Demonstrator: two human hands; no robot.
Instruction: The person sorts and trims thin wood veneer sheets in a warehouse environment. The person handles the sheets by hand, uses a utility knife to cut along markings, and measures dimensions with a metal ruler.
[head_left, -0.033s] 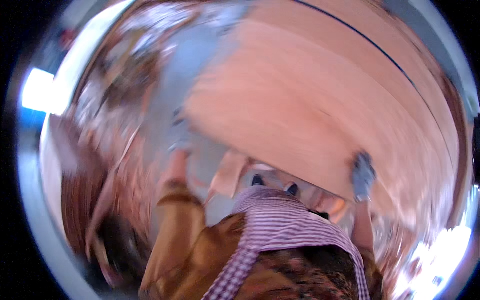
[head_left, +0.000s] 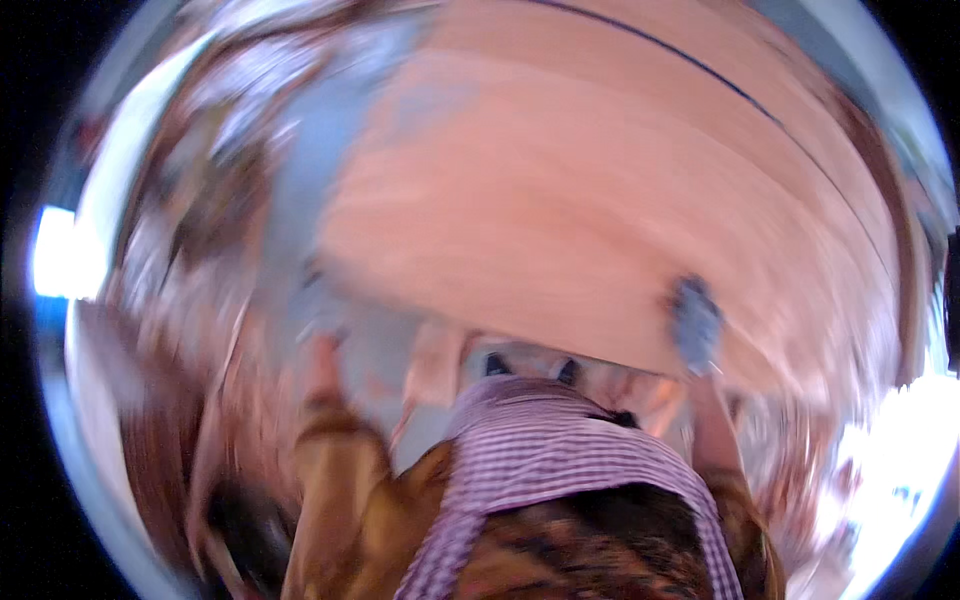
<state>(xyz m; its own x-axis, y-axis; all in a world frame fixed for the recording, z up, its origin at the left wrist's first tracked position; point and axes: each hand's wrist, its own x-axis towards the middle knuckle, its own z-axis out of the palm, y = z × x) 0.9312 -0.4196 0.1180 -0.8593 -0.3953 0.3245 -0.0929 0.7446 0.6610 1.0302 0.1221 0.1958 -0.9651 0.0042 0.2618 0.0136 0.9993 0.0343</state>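
The gloved left hand (head_left: pixel 322 312) blurs beside the near-left corner of a broad tan sheet (head_left: pixel 520 200); the gloved right hand (head_left: pixel 695 325) is over its near edge. I cannot tell either's grip. The sheet spreads before the person, near edge slanting down rightward, long axis seemingly crosswise.

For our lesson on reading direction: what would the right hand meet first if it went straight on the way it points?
The right hand would likely meet the broad tan sheet ahead; blur hides whether they touch.
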